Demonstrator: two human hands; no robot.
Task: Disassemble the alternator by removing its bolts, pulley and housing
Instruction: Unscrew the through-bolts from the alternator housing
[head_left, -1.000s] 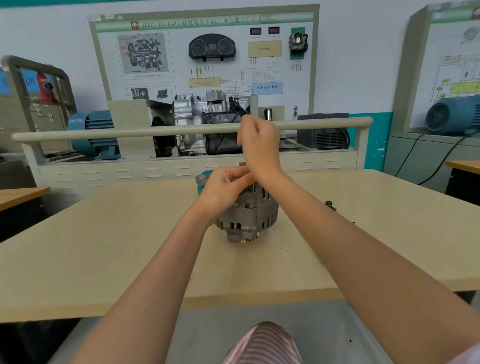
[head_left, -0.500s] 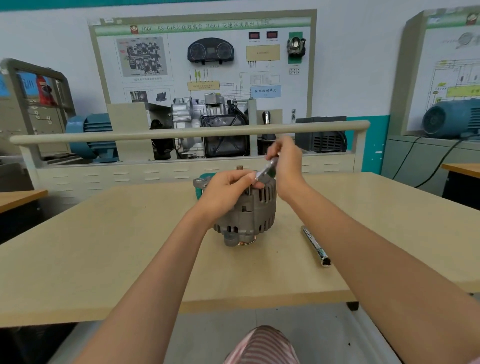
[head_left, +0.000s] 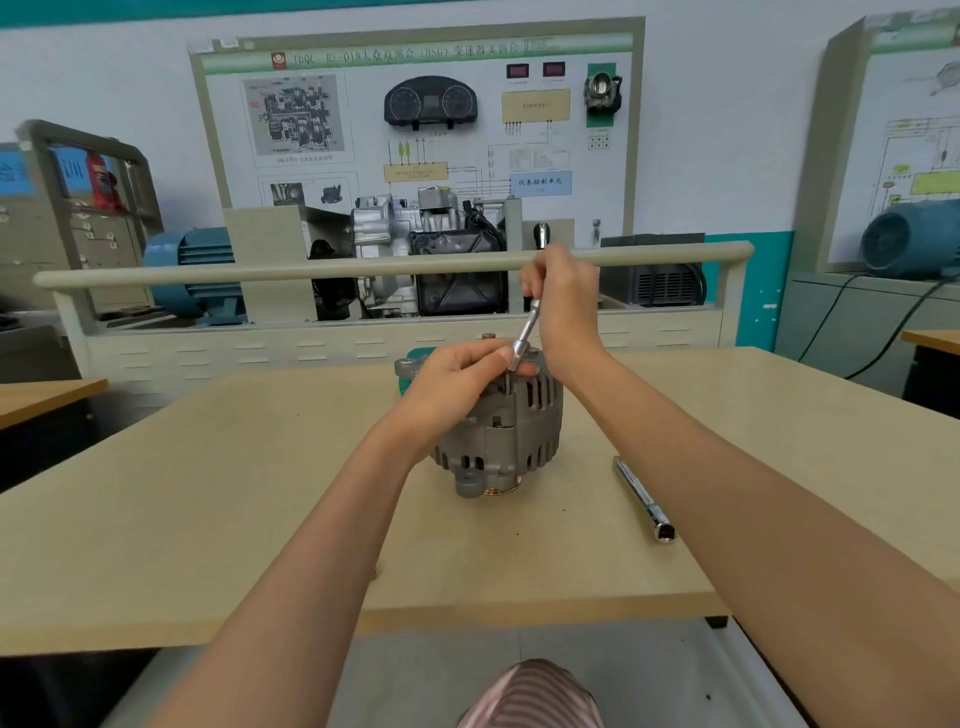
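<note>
The grey alternator (head_left: 511, 436) stands on the beige table (head_left: 208, 499), pulley end down. My left hand (head_left: 457, 376) rests on its top, and its fingers pinch the lower end of a slim silver socket driver (head_left: 525, 335). My right hand (head_left: 563, 299) grips the driver's upper end. The driver leans to the upper right, its tip at the rim of the housing above a long through bolt (head_left: 506, 387). My left hand hides most of the alternator's top.
A long chrome socket tube (head_left: 643, 499) lies on the table right of the alternator. A teal object (head_left: 415, 358) peeks out behind it. A training bench with a rail (head_left: 311, 267) and gearbox stands behind the table. The table's front edge is near me.
My right hand came down from above the alternator and shifted right; it now holds the driver tilted. The socket tube on the table came into sight.
</note>
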